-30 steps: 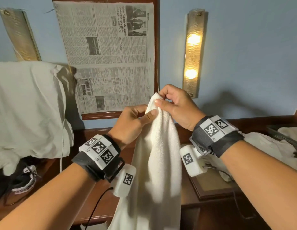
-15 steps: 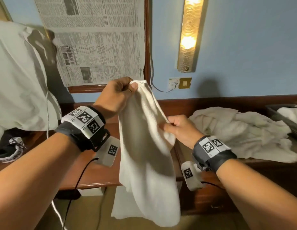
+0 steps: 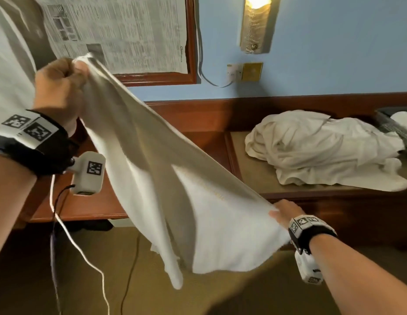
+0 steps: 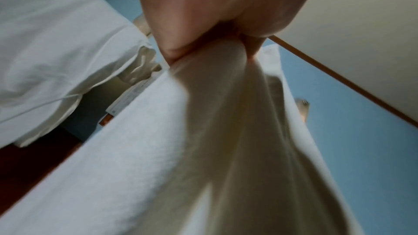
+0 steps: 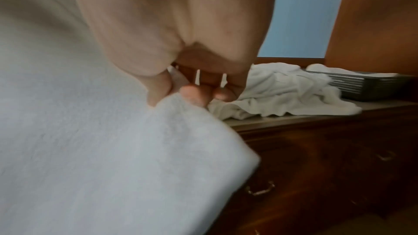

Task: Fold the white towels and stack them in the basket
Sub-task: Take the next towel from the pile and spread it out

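above the floor — towel [image 3: 175,183] stretched | left hand [image 3: 59,92] grips corner | right hand [image 3: 286,214] pinches edge

My hands: two [image 3: 59,92] [image 3: 285,214]
Towel I hold: one [image 3: 175,189]
Towel heap, right: one [image 3: 320,148]
Basket, right edge: one [image 3: 393,129]
Wall lamp, top: one [image 3: 254,23]

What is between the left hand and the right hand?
In the head view, one white towel stretches from the raised left hand down to the right hand. Each hand grips a corner.
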{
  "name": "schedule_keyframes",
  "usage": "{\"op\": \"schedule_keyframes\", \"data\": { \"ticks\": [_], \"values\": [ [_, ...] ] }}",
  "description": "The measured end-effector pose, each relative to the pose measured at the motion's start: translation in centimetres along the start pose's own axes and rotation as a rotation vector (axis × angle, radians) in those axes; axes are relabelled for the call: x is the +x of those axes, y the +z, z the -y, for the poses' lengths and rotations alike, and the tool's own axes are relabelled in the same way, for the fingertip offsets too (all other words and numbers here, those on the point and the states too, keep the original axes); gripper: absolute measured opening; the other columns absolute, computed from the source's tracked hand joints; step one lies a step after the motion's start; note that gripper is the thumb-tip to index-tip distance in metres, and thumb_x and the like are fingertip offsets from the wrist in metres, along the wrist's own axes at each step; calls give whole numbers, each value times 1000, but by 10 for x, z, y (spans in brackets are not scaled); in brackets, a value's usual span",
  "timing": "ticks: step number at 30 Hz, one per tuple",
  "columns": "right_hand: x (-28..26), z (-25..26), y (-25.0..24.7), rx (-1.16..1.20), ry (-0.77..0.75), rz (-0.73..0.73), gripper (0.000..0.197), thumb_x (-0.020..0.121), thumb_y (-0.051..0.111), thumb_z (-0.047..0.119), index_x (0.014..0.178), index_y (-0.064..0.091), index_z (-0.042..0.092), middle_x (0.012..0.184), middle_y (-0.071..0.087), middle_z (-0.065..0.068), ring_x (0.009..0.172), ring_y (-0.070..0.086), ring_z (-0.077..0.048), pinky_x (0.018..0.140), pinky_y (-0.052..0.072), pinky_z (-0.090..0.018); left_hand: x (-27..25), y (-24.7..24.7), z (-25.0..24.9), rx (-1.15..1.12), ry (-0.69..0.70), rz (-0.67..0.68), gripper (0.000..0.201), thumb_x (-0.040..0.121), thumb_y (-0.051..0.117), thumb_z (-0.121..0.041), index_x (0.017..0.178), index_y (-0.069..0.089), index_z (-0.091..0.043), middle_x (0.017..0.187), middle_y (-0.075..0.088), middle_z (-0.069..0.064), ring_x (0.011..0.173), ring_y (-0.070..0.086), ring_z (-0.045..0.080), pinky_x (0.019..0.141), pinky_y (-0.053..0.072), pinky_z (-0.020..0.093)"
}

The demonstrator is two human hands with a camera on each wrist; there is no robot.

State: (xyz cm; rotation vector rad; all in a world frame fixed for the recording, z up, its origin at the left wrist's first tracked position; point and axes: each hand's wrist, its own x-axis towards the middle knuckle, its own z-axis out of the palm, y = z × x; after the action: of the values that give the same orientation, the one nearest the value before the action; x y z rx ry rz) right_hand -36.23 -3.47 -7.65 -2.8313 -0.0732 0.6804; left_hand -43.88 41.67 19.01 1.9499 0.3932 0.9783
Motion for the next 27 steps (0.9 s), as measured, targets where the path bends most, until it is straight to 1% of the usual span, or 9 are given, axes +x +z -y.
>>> {"op": "schedule_keyframes", "data": {
  "ticks": [3, 6, 10, 13, 15, 20, 23, 25, 27],
  "values": [
    [3, -20, -2, -85, 148, -76, 15, 92, 50, 22, 90, 65, 21, 94, 64, -5, 90, 64, -28, 76, 49, -33, -4, 7, 2, 44, 21, 81, 30, 96, 53, -24, 66, 54, -27, 64, 44, -7, 56, 43, -2, 55, 39, 20],
    [5, -1, -13, -136, 118, -168, 16, 92, 51, 20, 97, 66, 18, 104, 66, -8, 97, 65, -31, 79, 52, -36, -18, 22, 2, 99, 109, 206, 26, 98, 54, -20, 72, 53, -18, 66, 41, -1, 56, 38, 0, 55, 35, 16],
    [-8, 77, -46, 244, -358, -404, 15, 91, 59, 20, 81, 69, 14, 89, 70, -11, 87, 65, -32, 69, 45, -33, -43, 50, -9, 140, 198, 442, 19, 102, 54, -21, 89, 58, -8, 73, 51, -2, 62, 46, -3, 67, 40, 16],
    [-49, 150, -81, 581, -792, -492, 15, 94, 60, 21, 93, 74, 15, 88, 74, 3, 83, 67, -17, 74, 51, -31, -62, 75, -23, 105, 242, 584, 21, 103, 53, -17, 87, 60, -5, 73, 57, -6, 68, 49, 0, 70, 42, 19],
    [-68, 182, -100, 660, -919, -446, 19, 96, 55, 26, 100, 73, 20, 92, 73, 9, 86, 67, -11, 76, 52, -27, -69, 85, -32, 59, 235, 649, 22, 102, 53, -8, 81, 59, -13, 67, 61, -17, 65, 51, -7, 70, 41, 15],
    [-72, 199, -119, 808, -895, -463, 12, 93, 64, 27, 82, 66, 23, 68, 61, 20, 64, 54, 2, 61, 39, -19, -79, 89, -53, -2, 253, 705, 20, 101, 52, -2, 86, 63, -11, 70, 65, -21, 69, 58, -12, 71, 41, 6],
    [-70, 202, -130, 891, -884, -555, 15, 89, 70, 30, 96, 68, 17, 88, 67, 14, 80, 59, 2, 70, 46, -20, -77, 87, -56, -64, 252, 701, 23, 103, 53, -14, 94, 65, 4, 77, 68, -2, 73, 59, 5, 73, 47, 22],
    [-73, 203, -138, 961, -883, -540, 21, 88, 71, 28, 104, 67, 15, 102, 69, 8, 92, 63, -3, 79, 50, -24, -76, 87, -56, -70, 262, 702, 25, 103, 53, -20, 95, 67, 0, 81, 67, 9, 75, 57, 13, 73, 46, 31],
    [-78, 203, -143, 1036, -878, -473, 21, 88, 71, 24, 106, 66, 15, 105, 68, 4, 80, 64, -10, 69, 54, -33, -77, 89, -58, -87, 254, 705, 24, 103, 53, -18, 95, 66, 0, 80, 66, 5, 74, 57, 10, 73, 46, 28]
  ]
}}
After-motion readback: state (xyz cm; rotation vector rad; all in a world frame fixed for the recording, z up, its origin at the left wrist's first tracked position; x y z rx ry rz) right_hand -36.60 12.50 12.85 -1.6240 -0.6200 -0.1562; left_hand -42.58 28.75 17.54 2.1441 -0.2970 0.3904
